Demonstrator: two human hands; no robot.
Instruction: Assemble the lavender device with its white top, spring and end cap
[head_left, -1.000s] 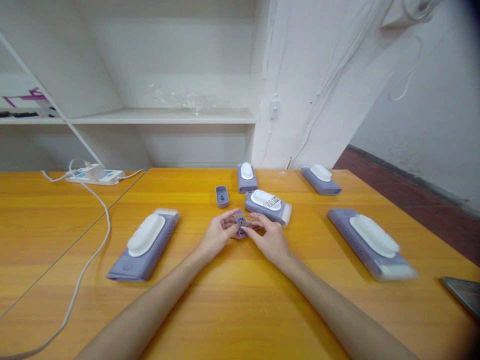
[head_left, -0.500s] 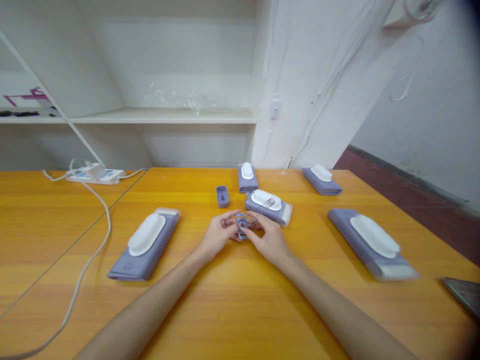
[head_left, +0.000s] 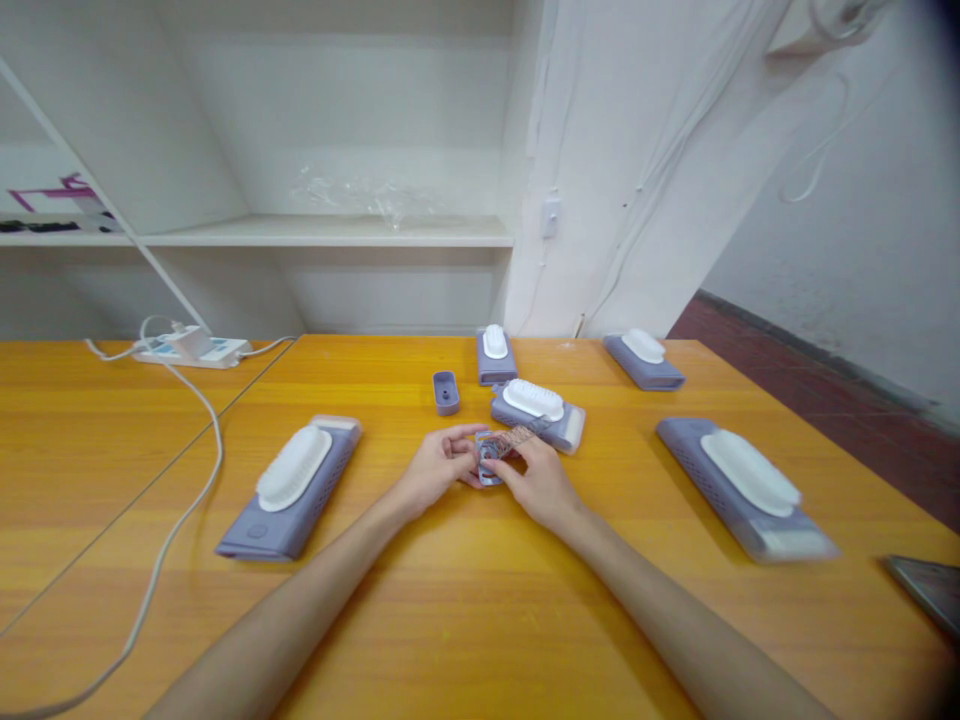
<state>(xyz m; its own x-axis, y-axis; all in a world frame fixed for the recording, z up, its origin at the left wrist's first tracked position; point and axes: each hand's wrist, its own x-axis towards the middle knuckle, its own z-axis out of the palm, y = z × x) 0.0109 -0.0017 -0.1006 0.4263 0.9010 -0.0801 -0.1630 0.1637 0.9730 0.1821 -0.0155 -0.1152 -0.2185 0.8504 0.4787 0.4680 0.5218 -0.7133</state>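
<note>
A small lilac plastic part (head_left: pixel 489 462) sits just left of the frame's centre, held a little above the yellow wooden table (head_left: pixel 480 600) between both hands. The left hand (head_left: pixel 435 472) closes on it from the left, thumb and forefinger pinching its edge with the other fingers curled beneath; the right hand (head_left: pixel 536 478) meets it from the right, fingertips pressed to the part and to a short coiled metal spring (head_left: pixel 517 440) that slants up and to the right from it. Exactly how the spring sits against the part is too small to tell. Just above the right hand lies a lilac brush unit with a white bristled top (head_left: pixel 538 412), close to the fingers but apart from them. There are five such lilac units with white tops in all: that one, a small one behind it at upper centre (head_left: pixel 493 354), one farther right near the table's back edge (head_left: pixel 643 360), a large one at left (head_left: pixel 289 487) and a large one at right (head_left: pixel 745 487). One little open lilac cap (head_left: pixel 445 391) stands alone above the left hand. One white power strip (head_left: pixel 191 350) rests at the far left, its white cable (head_left: pixel 191 480) looping down toward the lower left corner. A dark flat object (head_left: pixel 928 588) pokes in at the lower right edge.
</note>
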